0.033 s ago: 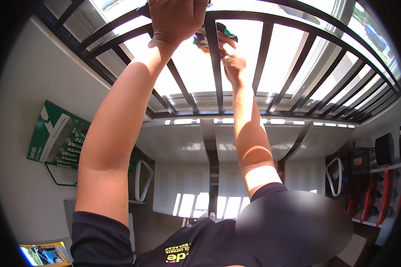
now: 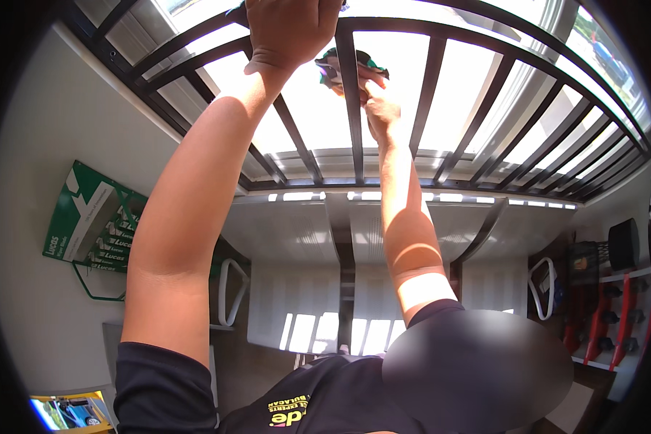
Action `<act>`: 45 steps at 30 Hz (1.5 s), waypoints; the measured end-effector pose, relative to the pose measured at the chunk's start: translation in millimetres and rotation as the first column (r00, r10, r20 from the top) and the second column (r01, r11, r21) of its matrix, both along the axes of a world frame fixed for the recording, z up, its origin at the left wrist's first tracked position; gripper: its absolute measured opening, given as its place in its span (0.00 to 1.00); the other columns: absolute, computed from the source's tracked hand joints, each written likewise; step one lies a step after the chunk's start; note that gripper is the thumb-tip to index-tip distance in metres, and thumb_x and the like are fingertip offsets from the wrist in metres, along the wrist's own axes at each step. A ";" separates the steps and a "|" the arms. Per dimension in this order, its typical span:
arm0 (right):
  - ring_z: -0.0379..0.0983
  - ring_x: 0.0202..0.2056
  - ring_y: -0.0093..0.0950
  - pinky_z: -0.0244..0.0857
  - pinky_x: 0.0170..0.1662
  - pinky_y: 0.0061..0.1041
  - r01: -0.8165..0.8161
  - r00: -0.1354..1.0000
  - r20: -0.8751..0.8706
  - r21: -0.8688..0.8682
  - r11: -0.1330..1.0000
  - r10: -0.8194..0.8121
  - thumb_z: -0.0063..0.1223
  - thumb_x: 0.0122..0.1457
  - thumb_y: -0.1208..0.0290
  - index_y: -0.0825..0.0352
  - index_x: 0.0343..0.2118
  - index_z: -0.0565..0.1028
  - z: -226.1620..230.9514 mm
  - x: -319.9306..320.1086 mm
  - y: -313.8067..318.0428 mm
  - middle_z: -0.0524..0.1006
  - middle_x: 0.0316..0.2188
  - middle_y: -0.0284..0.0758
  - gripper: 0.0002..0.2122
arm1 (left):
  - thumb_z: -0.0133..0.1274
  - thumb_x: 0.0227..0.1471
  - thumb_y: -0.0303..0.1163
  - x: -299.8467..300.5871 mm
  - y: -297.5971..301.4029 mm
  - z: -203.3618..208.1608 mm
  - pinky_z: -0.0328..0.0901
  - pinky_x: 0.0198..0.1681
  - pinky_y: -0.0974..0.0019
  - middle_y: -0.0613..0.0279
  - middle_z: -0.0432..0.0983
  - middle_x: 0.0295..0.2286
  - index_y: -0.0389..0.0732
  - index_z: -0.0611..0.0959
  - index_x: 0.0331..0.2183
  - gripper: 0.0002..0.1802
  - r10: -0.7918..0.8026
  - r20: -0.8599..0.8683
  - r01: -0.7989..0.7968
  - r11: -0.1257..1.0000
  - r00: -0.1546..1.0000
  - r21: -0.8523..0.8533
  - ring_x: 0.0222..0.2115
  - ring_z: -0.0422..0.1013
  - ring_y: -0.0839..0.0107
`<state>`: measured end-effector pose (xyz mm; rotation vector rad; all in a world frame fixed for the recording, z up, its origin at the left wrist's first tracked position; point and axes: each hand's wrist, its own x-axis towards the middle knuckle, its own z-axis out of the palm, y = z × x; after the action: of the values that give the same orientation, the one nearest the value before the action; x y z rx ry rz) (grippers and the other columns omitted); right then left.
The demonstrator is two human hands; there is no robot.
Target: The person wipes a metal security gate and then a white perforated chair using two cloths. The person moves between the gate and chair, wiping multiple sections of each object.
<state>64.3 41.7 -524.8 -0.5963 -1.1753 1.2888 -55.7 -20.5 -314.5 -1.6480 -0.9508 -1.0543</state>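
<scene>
Through the black window bars (image 2: 351, 108) reaches my right hand (image 2: 382, 105), closed on a crumpled cloth (image 2: 333, 72) patterned in dark, green and pinkish colours. The cloth is held up before the bright window pane (image 2: 401, 61), and one upright bar crosses in front of it. My left hand (image 2: 289, 32) is raised at the top edge of the view, by the upper rail, and looks closed. Its fingertips are cut off. Small dark-blue bits show on either side of it, too little to name.
Below the window stands a row of grey seats (image 2: 294, 304) with white armrests (image 2: 233, 293). A green display rack (image 2: 98, 217) hangs at the left wall. On the right are red-and-white shelving (image 2: 622, 318) and a black round object (image 2: 623, 243). A framed car picture (image 2: 72, 411) is at lower left.
My right hand has shifted slightly downward with the cloth, and more of the cloth shows left of the bar. The left hand has moved a touch to the right.
</scene>
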 end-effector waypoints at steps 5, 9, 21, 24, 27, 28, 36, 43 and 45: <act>0.80 0.42 0.31 0.74 0.47 0.28 0.269 0.865 0.438 0.009 0.963 -0.246 0.51 0.58 0.76 0.76 0.38 0.82 -107.9 7.7 12.6 0.83 0.40 0.38 0.11 | 0.51 0.62 0.37 -1.0 0.8 13.2 0.64 0.51 0.54 0.57 0.81 0.38 0.42 0.83 0.43 0.13 -0.125 0.077 0.136 0.977 0.989 -0.163 0.42 0.76 0.59; 0.83 0.35 0.28 0.76 0.39 0.25 0.518 0.557 0.576 0.322 0.793 -0.598 0.54 0.59 0.71 0.73 0.36 0.83 -170.7 69.5 10.2 0.84 0.35 0.39 0.11 | 0.48 0.65 0.40 3.2 3.2 26.0 0.64 0.56 0.50 0.55 0.83 0.40 0.41 0.81 0.49 0.18 -0.140 0.112 0.169 0.933 0.984 -0.317 0.46 0.77 0.56; 0.77 0.46 0.26 0.73 0.51 0.25 -0.319 0.825 -0.521 -0.109 0.941 0.219 0.60 0.61 0.80 0.76 0.57 0.69 26.0 -56.8 -160.0 0.76 0.46 0.39 0.22 | 0.42 0.69 0.50 -103.4 -21.6 48.5 0.66 0.59 0.53 0.40 0.79 0.48 0.32 0.77 0.57 0.31 0.104 0.318 0.115 0.792 0.942 -0.600 0.53 0.74 0.46; 0.73 0.43 0.21 0.67 0.52 0.22 0.293 0.910 -0.353 0.178 0.939 -0.217 0.52 0.69 0.72 0.72 0.54 0.74 73.8 -69.7 -137.8 0.74 0.44 0.34 0.15 | 0.41 0.70 0.48 -87.3 -12.9 54.9 0.64 0.60 0.54 0.38 0.78 0.50 0.29 0.78 0.55 0.31 0.034 0.317 0.154 0.821 0.948 -0.549 0.54 0.73 0.47; 0.65 0.41 0.18 0.62 0.47 0.21 0.415 0.892 -0.278 0.189 0.890 -0.357 0.49 0.72 0.62 0.69 0.47 0.79 69.8 -95.8 -134.1 0.68 0.44 0.29 0.15 | 0.42 0.68 0.54 -105.4 0.6 43.1 0.62 0.62 0.51 0.39 0.77 0.51 0.33 0.78 0.56 0.34 0.078 0.389 0.155 0.833 0.918 -0.532 0.55 0.72 0.46; 0.64 0.41 0.18 0.62 0.46 0.21 0.409 0.903 -0.210 0.160 0.898 -0.374 0.49 0.73 0.61 0.70 0.45 0.79 49.0 -98.4 -128.1 0.67 0.45 0.30 0.15 | 0.39 0.67 0.59 -97.6 0.2 37.3 0.60 0.63 0.48 0.41 0.78 0.51 0.41 0.77 0.60 0.35 0.307 0.328 -0.070 0.816 0.893 -0.573 0.56 0.72 0.45; 0.73 0.30 0.17 0.70 0.29 0.17 -0.041 0.821 -0.488 -0.567 0.823 -0.296 0.49 0.70 0.67 0.67 0.42 0.74 -4.9 -85.9 -137.8 0.74 0.31 0.29 0.09 | 0.36 0.68 0.56 -87.4 -13.8 45.7 0.61 0.60 0.47 0.44 0.82 0.45 0.45 0.76 0.60 0.33 0.269 0.321 -0.016 0.788 0.908 -0.615 0.52 0.75 0.46; 0.71 0.38 0.19 0.67 0.49 0.27 0.221 0.720 -0.614 -0.240 0.945 -0.324 0.51 0.65 0.76 0.68 0.48 0.71 108.6 -122.5 -104.5 0.72 0.36 0.30 0.09 | 0.39 0.66 0.57 -93.7 -15.0 44.5 0.64 0.58 0.47 0.43 0.83 0.41 0.44 0.80 0.57 0.32 0.237 0.344 0.009 0.812 0.909 -0.584 0.48 0.76 0.45; 0.73 0.36 0.20 0.70 0.40 0.23 0.282 0.800 -0.472 -0.248 0.927 -0.370 0.50 0.67 0.74 0.72 0.53 0.71 125.9 -131.4 -93.1 0.75 0.39 0.33 0.14 | 0.40 0.66 0.56 -99.8 -14.3 41.2 0.65 0.56 0.47 0.43 0.83 0.40 0.44 0.80 0.56 0.32 0.227 0.345 0.008 0.825 0.911 -0.564 0.47 0.77 0.44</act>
<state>-67.1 -51.4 -398.9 -0.5046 -0.4952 1.1506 -155.5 -34.7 -273.3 -1.8331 -1.7442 -1.1191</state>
